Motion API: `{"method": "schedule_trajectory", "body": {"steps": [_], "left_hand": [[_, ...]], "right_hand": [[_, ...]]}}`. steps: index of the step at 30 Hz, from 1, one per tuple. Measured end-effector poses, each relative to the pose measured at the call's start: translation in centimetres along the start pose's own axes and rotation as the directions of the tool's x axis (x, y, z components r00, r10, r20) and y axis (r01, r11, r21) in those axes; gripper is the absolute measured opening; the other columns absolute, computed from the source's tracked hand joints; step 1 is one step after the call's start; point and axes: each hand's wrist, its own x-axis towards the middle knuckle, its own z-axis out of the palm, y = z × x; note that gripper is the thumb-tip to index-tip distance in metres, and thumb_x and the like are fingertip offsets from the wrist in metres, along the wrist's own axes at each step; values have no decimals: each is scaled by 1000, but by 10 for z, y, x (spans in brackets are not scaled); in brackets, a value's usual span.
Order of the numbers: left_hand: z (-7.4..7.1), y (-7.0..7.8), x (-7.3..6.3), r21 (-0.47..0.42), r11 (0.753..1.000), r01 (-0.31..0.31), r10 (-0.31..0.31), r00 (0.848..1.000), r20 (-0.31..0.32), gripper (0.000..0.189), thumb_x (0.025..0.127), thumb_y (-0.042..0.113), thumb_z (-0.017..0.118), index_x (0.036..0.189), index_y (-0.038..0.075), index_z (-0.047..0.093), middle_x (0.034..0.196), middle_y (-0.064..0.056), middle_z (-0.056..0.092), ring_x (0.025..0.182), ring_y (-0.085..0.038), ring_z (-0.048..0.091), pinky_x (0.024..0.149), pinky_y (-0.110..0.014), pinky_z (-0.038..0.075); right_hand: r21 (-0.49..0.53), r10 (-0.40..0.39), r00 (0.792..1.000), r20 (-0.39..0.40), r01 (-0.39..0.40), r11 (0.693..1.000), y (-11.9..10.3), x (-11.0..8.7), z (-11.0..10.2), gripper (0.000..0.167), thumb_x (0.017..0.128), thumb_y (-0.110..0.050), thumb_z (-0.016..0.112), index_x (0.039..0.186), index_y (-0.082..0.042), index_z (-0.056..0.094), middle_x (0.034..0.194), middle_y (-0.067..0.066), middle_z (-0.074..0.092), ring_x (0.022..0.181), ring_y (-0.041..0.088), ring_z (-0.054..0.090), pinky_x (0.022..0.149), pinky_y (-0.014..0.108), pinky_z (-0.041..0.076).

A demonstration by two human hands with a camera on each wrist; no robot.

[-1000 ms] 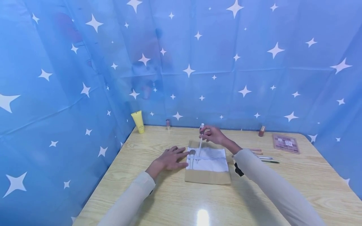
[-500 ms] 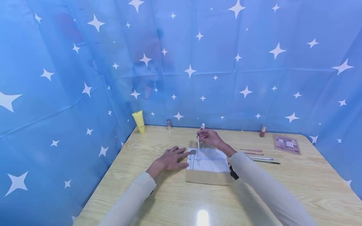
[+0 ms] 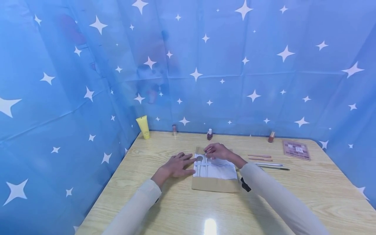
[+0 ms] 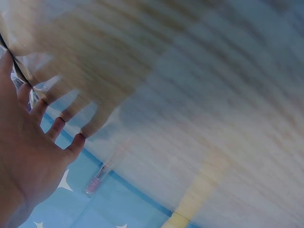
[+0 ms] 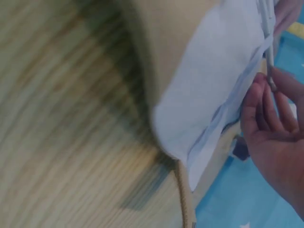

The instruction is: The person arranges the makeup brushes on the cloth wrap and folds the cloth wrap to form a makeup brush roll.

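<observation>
A tan brush roll (image 3: pixel 215 185) with a white lining lies unrolled on the table. In its leftmost slot stands a fluffy makeup brush (image 3: pixel 199 159), head toward the far side. My right hand (image 3: pixel 218 151) pinches a slim makeup brush (image 3: pixel 206 168) near its head, its pale handle running down over the white lining beside the first brush. The right wrist view shows thumb and fingertips at the end of the slim brush (image 5: pixel 269 59), by the lining's edge. My left hand (image 3: pixel 176 165) rests with spread, straight fingers at the roll's left edge.
Right of the roll lie pink pencils (image 3: pixel 259 158), a white pen-like stick (image 3: pixel 268 164) and a dark one (image 3: pixel 274 168). Along the back stand a yellow tube (image 3: pixel 144 127), a lip gloss tube (image 3: pixel 174 130), dark nail polish (image 3: pixel 210 134), another small bottle (image 3: pixel 271 137) and a palette (image 3: pixel 296 149).
My right hand has moved down toward the roll, and the slim brush's handle has slid further down over the lining. The dark nail polish has come into full view. My left hand stays put.
</observation>
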Motion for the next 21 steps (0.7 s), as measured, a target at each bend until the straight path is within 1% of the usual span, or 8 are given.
{"method": "schedule_trajectory", "body": {"steps": [3, 8, 13, 16, 21], "left_hand": [[-1, 1, 0, -2, 1000, -8, 8, 1000, -1, 71, 103, 71, 39, 164, 36, 30, 172, 3, 24, 157, -35, 21, 123, -60, 23], [-2, 2, -2, -18, 1000, -8, 8, 1000, -11, 70, 104, 67, 42, 164, 33, 32, 172, 1, 26, 156, -36, 22, 122, -60, 24], [-3, 3, -5, -30, 1000, -6, 6, 1000, -9, 70, 104, 66, 42, 164, 33, 32, 172, 1, 25, 157, -37, 21, 123, -61, 23], [-4, 3, -5, -44, 999, -10, 10, 1000, -10, 70, 104, 66, 43, 164, 32, 32, 172, 0, 25, 157, -38, 21, 123, -61, 22], [-2, 2, -3, -50, 999, -8, 8, 1000, -7, 70, 104, 67, 42, 164, 34, 31, 172, 2, 24, 158, -37, 19, 123, -62, 20]], "right_hand": [[-9, -13, 1000, 16, 13, 1000, 3, -5, 1, 31, 97, -2, 71, 124, 12, 65, 109, 23, 76, 90, 28, 75, 70, 37, 61], [-38, -56, 997, 49, 58, 998, 6, -10, 2, 26, 96, -2, 71, 118, 11, 68, 109, 22, 75, 97, 30, 74, 71, 38, 61], [-78, -82, 995, 62, 87, 993, 9, -10, 5, 25, 96, 0, 71, 119, 8, 71, 111, 21, 75, 102, 32, 73, 72, 34, 61], [-81, -97, 993, 64, 102, 992, 10, -12, 6, 26, 95, 2, 71, 120, 8, 71, 111, 22, 75, 103, 35, 72, 71, 33, 60], [-75, -100, 992, 72, 106, 992, 10, -13, 6, 28, 94, 5, 70, 122, 8, 70, 113, 22, 75, 106, 35, 72, 69, 30, 59]]}}
